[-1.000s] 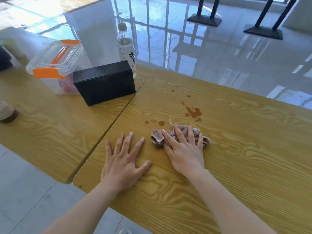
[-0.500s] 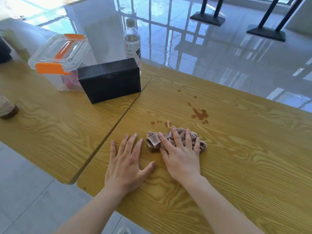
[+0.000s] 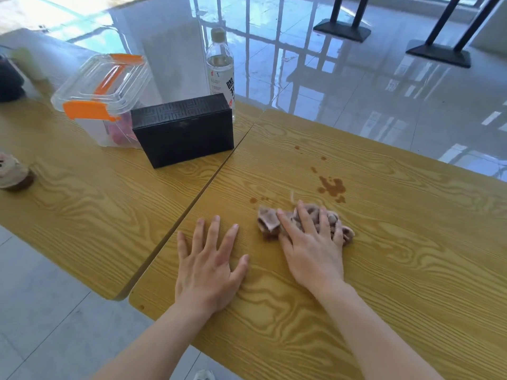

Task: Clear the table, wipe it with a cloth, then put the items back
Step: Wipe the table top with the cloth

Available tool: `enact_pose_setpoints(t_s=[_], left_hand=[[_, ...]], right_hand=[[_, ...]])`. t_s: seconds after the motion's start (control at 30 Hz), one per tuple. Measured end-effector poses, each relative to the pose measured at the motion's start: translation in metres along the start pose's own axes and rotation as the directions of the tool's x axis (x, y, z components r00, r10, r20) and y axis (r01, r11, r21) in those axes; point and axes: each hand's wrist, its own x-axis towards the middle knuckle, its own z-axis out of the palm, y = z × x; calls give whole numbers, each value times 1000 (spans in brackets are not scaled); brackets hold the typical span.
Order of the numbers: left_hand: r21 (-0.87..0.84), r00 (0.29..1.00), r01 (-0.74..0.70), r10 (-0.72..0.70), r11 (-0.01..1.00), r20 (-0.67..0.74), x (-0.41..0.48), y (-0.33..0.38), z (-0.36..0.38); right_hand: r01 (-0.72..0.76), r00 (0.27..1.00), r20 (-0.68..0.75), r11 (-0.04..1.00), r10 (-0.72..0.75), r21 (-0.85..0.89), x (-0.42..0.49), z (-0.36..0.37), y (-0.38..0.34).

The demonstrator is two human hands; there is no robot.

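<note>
A crumpled brownish cloth (image 3: 267, 222) lies on the right wooden table (image 3: 411, 242), pressed flat under my right hand (image 3: 310, 242) with the fingers spread over it. My left hand (image 3: 208, 264) rests palm down on the same table just to the left, fingers apart, holding nothing. A brown spill (image 3: 332, 187) with small drops around it sits just beyond the cloth. On the adjoining left table (image 3: 68, 215) stand a black box (image 3: 183, 130), a clear container with orange clips (image 3: 101, 97) and a water bottle (image 3: 220, 67).
A narrow gap (image 3: 208, 182) separates the two tables. A small brownish object (image 3: 13, 174) sits at the left edge and a dark object (image 3: 9, 80) at the far left. Black stand bases (image 3: 343, 31) rest on the glossy floor beyond.
My right hand and the cloth have stayed below the spill with only a slight shift. The view has drifted, bringing the bottle and box more into frame. My left hand stays flat.
</note>
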Motion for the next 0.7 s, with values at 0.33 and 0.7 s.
enact_pose_setpoints(t_s=[0.33, 0.7], left_hand=[[79, 993, -113, 114, 990, -9, 11, -32, -8], [77, 993, -122, 122, 990, -1, 13, -33, -9]], right_hand=[[-142, 989, 49, 989, 140, 42, 58, 0, -32], [-45, 999, 27, 999, 45, -4, 44, 1, -35]])
